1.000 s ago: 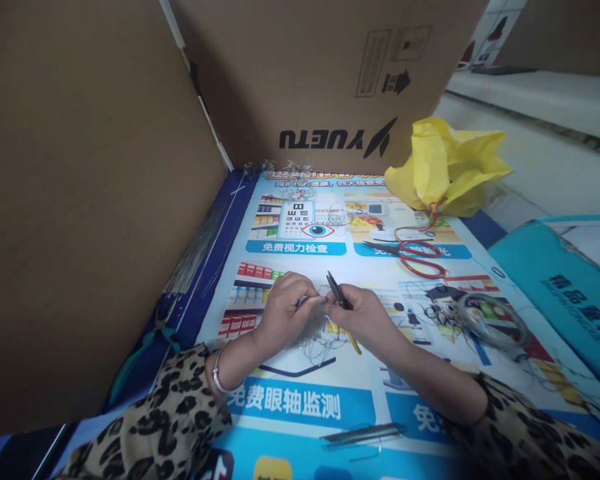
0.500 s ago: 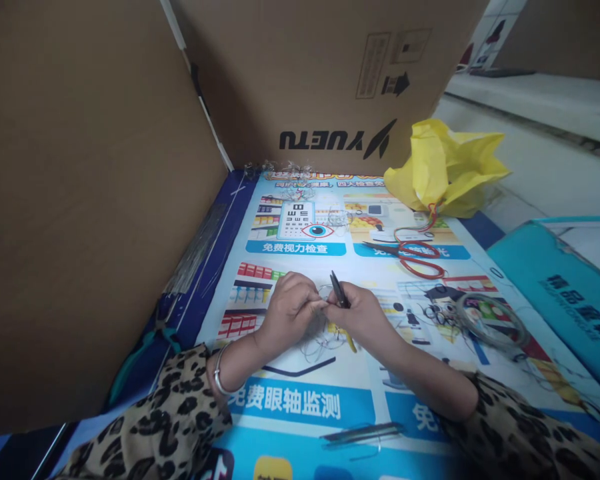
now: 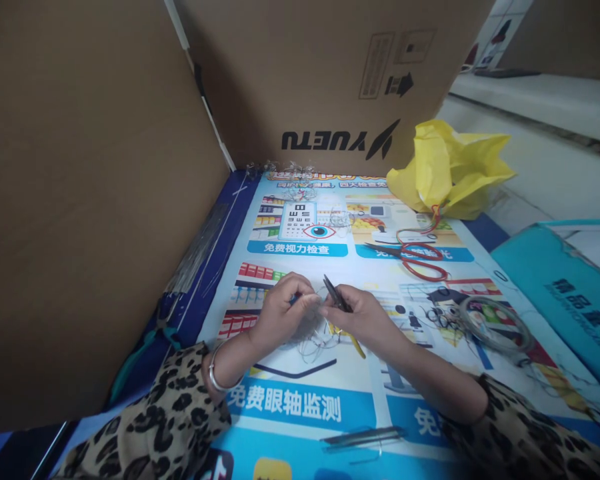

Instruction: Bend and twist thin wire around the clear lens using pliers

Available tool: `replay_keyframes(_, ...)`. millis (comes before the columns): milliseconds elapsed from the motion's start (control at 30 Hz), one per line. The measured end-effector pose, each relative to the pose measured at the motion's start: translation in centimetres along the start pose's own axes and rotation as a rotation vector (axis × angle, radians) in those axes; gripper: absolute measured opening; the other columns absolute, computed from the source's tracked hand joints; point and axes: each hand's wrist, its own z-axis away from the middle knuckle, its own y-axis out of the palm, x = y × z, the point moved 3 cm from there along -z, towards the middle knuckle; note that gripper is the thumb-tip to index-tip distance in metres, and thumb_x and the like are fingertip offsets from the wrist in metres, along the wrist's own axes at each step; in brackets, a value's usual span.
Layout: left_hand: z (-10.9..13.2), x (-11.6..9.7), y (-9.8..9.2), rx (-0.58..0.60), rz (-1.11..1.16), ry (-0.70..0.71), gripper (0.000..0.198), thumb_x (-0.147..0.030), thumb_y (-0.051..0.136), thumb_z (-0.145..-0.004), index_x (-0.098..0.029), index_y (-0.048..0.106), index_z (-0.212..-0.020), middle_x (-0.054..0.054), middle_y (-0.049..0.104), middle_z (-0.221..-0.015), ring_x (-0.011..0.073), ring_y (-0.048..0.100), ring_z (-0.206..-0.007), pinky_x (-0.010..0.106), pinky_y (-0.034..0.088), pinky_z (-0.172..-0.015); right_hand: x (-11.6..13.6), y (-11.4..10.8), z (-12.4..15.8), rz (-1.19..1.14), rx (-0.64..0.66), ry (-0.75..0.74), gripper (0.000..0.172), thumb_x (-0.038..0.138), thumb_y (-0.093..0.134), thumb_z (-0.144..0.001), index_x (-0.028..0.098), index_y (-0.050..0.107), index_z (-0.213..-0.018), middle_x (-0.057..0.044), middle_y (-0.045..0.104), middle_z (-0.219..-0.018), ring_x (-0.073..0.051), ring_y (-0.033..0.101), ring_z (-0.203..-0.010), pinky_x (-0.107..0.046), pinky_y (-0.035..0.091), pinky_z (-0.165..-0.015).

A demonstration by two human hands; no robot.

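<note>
My left hand [image 3: 286, 308] is closed, its thumb and forefinger pinching thin wire. Loops of fine wire [image 3: 314, 345] hang below my fingers over the printed sheet. In my right hand [image 3: 364, 312] are pliers [image 3: 336, 293] with dark jaws pointing up and away and yellow handles showing beneath the palm. The thumb and forefinger of that hand reach toward the left fingertips, a small gap between them. Exactly where the wire runs between the fingers is too fine to make out.
Red-handled scissors [image 3: 423, 260] lie ahead, near a yellow bag [image 3: 450, 167]. A wire coil [image 3: 495, 323] is at right, beside a teal box [image 3: 555, 287]. Teal-handled pliers [image 3: 145, 343] and straight wires [image 3: 195, 250] lie left. Thin rods [image 3: 365, 435] lie in front. Cardboard [image 3: 300, 80] stands behind.
My hands have moved slightly apart. The pliers have tilted, their jaws swinging left and their handles right. The wire loops still hang below my hands.
</note>
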Motion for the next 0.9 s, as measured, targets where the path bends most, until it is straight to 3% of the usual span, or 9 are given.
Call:
replay_keyframes(233, 0.0, 0.6, -0.5, -0.092, -0.014, -0.048, 0.012, -0.022, 0.055, -0.082, -0.017, 0.052, -0.072, 0.002, 0.056, -0.074, 0.0126, 0.052, -0.071, 0.026, 0.041, -0.066, 0.2, -1.1, 0.2, 0.039, -0.008, -0.012, 0.024, 0.042, 0.055, -0.077, 0.018, 0.059, -0.078, 0.002, 0.056, -0.068, -0.012, 0.051, -0.065, -0.023, 0.04, -0.059)
replay_keyframes(400, -0.3, 1.0, -0.9, -0.144, -0.027, -0.072, 0.011, -0.021, 0.055, -0.081, -0.017, 0.052, -0.071, 0.001, 0.055, -0.073, 0.0125, 0.052, -0.07, 0.025, 0.041, -0.064, 0.2, -3.4, -0.2, 0.033, -0.143, -0.061, 0.036, 0.047, 0.047, -0.083, 0.023, 0.058, -0.107, -0.002, 0.063, -0.093, -0.016, 0.057, -0.088, -0.028, 0.044, -0.078)
replay_keyframes(500, -0.4, 1.1, -1.0, -0.148, -0.015, -0.068, 0.011, -0.02, 0.056, -0.08, -0.017, 0.052, -0.07, 0.001, 0.056, -0.073, 0.0122, 0.052, -0.069, 0.024, 0.041, -0.062, -0.6, -3.8, -0.9, 0.134, -0.133, -0.059, 0.039, 0.049, 0.04, -0.086, 0.022, 0.06, -0.107, -0.005, 0.063, -0.106, -0.019, 0.056, -0.097, -0.033, 0.042, -0.087)
replay_keyframes(600, -0.5, 1.2, -1.0, -0.156, -0.019, -0.072, 0.011, -0.02, 0.058, -0.079, -0.017, 0.054, -0.07, 0.001, 0.056, -0.073, 0.0121, 0.053, -0.069, 0.023, 0.041, -0.062, -1.8, -3.6, -1.4, 0.248, -0.188, -0.023, 0.037, 0.048, 0.042, -0.084, 0.02, 0.059, -0.102, -0.005, 0.065, -0.097, -0.021, 0.058, -0.092, -0.035, 0.044, -0.084)
replay_keyframes(700, -0.4, 1.3, -1.0, -0.159, -0.029, -0.093, 0.009, -0.021, 0.058, -0.079, -0.017, 0.055, -0.072, 0.001, 0.057, -0.072, 0.0119, 0.053, -0.069, 0.023, 0.041, -0.06, -2.3, -2.7, -1.5, 0.218, -0.129, -0.085, 0.032, 0.044, 0.046, -0.082, 0.021, 0.057, -0.101, -0.004, 0.065, -0.095, -0.02, 0.059, -0.089, -0.034, 0.045, -0.081)
replay_keyframes(800, -0.3, 1.3, -1.0, -0.155, -0.023, -0.107, 0.01, -0.023, 0.057, -0.08, -0.017, 0.055, -0.072, 0.0, 0.057, -0.072, 0.0116, 0.054, -0.068, 0.022, 0.041, -0.058, -1.5, -2.5, -1.3, 0.087, -0.072, -0.166, 0.031, 0.041, 0.042, -0.085, 0.021, 0.056, -0.104, -0.005, 0.063, -0.105, -0.018, 0.057, -0.094, -0.034, 0.045, -0.083)
replay_keyframes(900, -0.3, 1.4, -1.1, -0.162, -0.016, -0.117, 0.011, -0.023, 0.057, -0.08, -0.017, 0.055, -0.072, 0.0, 0.057, -0.071, 0.0112, 0.054, -0.067, 0.022, 0.041, -0.058, -0.6, -3.4, -1.1, 0.088, -0.121, -0.162, 0.03, 0.039, 0.038, -0.088, 0.022, 0.053, -0.108, -0.007, 0.059, -0.114, -0.017, 0.058, -0.088, -0.032, 0.046, -0.075)
